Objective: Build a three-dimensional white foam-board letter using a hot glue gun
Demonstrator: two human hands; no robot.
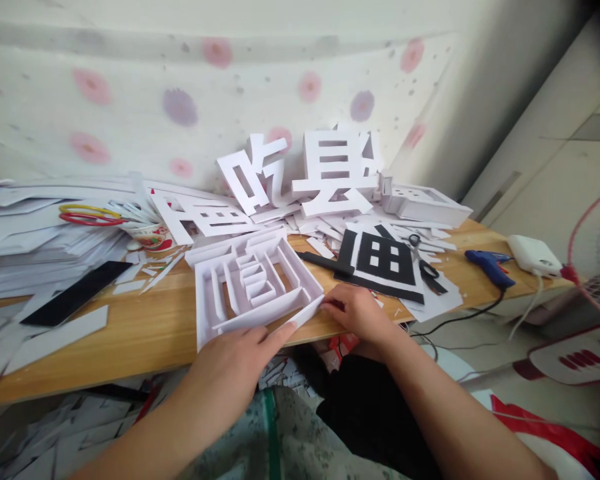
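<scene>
A white paper box-letter (253, 283), shaped like a Chinese character with raised inner walls, lies on the wooden table (145, 333) near its front edge. My left hand (235, 367) rests at the letter's near side, index finger stretched along a white paper strip (300, 315) that forms the lower right wall. My right hand (357, 313) pinches the right end of that strip at the letter's corner, fingers closed on it.
More white cut-out characters (330, 173) pile up at the back. A black-and-white character sheet (380, 263), scissors (425, 263), a blue glue gun (487, 263), a white adapter (533, 255), a cup holding scissors (147, 233), paper stacks (35, 233) and a fan (597, 267).
</scene>
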